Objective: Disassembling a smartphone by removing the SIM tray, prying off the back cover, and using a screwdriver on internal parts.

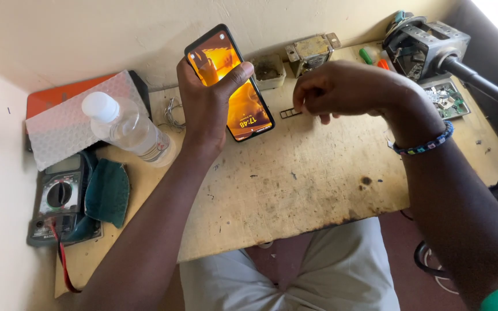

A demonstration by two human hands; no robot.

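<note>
Two hands are up over the worktop [295,173], both mine. My left hand [206,103] grips a smartphone [230,82], thumb hooked across its lit orange screen and fingers wrapped behind, holding it tilted above the worktop's far side. My right hand [341,89] is curled, its fingertips pressed together on the end of a small dark card tray [290,113], which sits just beside the phone's lower right edge. I cannot tell whether the tray rests on the wood or is lifted clear of it.

As I judge it, this step goes best with the phone held dead steady and the tray kept flat and square to the phone's side, moved with a light pinch and no force, since so thin a part would bend or drop easily.

Open room is the bare, stained middle of the worktop, directly under and in front of both hands. The near edge runs just above my lap, so a dropped tray could slide off there. On my left, a clear plastic bottle [127,128] lies close to my forearm, with a multimeter [59,198] and a green cloth [108,192] beyond. At the far right stand a metal machine [427,46] and a small tray of parts [446,99], near my right wrist.
</note>
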